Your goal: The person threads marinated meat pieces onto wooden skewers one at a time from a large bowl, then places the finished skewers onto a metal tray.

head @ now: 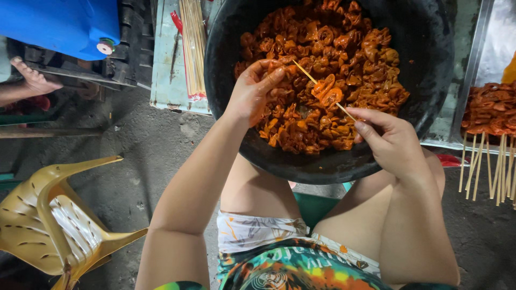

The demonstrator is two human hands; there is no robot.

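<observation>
Big black basin fills the upper centre of the frame, resting on the person's knees, heaped w/ orange marinated meat pieces. Right hand, lower right of the basin, has thumb & fingers pinched together on the low end of 1 bamboo skewer, which slants up-left over the meat w/ 1 folded piece threaded mid-stick. Left hand, at the basin's left side, has fingers curled down into the meat, touching pieces; can't tell if it's gripping any. Upper left: bundle of bare sticks on a board. Right edge: tray of finished skewers. Lower left: yellow plastic chair. Top left corner: blue container.
</observation>
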